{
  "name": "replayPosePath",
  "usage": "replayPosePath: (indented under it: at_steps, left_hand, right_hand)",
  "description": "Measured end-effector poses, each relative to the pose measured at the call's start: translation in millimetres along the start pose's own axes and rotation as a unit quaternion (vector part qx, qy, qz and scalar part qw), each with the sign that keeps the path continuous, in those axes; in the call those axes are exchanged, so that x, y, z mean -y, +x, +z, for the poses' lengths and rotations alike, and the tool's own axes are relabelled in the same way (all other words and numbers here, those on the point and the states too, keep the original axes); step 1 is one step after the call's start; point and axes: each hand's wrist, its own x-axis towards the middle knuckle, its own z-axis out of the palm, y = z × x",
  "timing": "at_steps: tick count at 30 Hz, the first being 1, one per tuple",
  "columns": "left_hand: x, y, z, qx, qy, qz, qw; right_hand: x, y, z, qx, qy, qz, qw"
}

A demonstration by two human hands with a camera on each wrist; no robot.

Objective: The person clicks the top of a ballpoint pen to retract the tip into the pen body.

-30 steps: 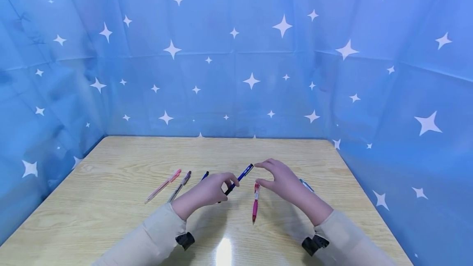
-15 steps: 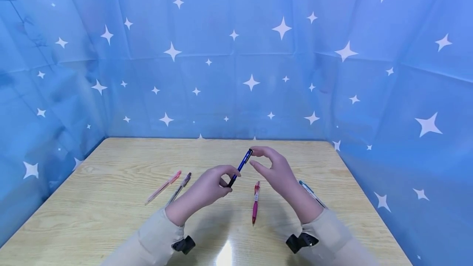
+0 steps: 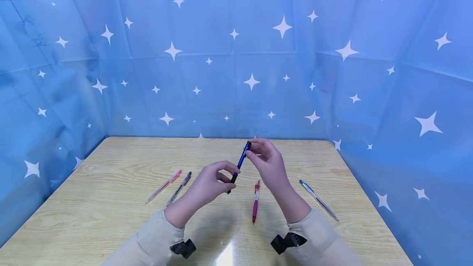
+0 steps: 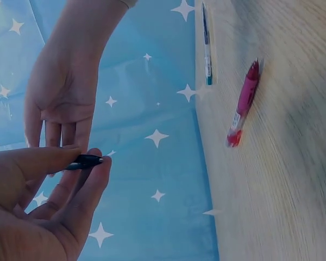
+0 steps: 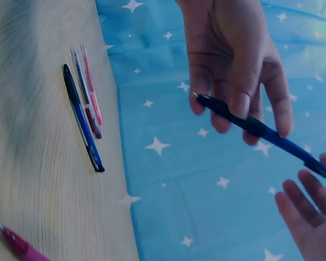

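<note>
In the head view, a blue ballpoint pen [image 3: 242, 160] with a black grip slants above the table between both hands. My left hand [image 3: 207, 183] pinches it by the black grip near its lower end. At the upper, clip end, my right hand [image 3: 270, 166] has thumb and fingers on the pen. The right wrist view shows the metal tip sticking out past the left fingers. Below, a pink-red pen [image 3: 256, 203] lies on the table. Another blue pen [image 5: 82, 119] with black ends lies beyond the left hand, hidden from the head view.
Left on the wooden table [image 3: 122, 167] lie a pale pink pen [image 3: 164, 186] and a clear pen with a dark purple top [image 3: 179, 188]. A clear pen with a blue top [image 3: 318, 200] lies at the right. Blue star-patterned cloth [image 3: 207, 77] encloses the table's back and sides.
Both hands have risen with the blue pen, which stands steeper. The right thumb and fingers have closed in on its upper end. The blue-topped pen at right has come into full view.
</note>
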Motion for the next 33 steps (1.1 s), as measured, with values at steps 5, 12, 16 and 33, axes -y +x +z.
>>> replayPosePath:
  at_steps: [5, 12, 16, 33]
  left_hand:
    - [-0.2, 0.4, 3.4, -0.009, -0.026, -0.011, 0.9995]
    - [-0.5, 0.8, 7.2, -0.015, -0.052, -0.029, 0.9981]
    - [0.1, 0.3, 8.1, -0.021, -0.052, -0.035, 0.9978]
    - [0.5, -0.3, 6.4, -0.050, -0.032, -0.015, 0.9981]
  right_hand:
    - [0.3, -3.1, 10.1, -0.013, 0.059, -0.008, 0.9981]
    - [0.1, -7.6, 19.7, -0.041, 0.089, -0.032, 0.9946]
    - [-1.0, -10.0, 22.5, -0.041, 0.105, -0.039, 0.9929]
    - [-2.7, -12.1, 29.1, -0.038, 0.141, -0.076, 0.9863]
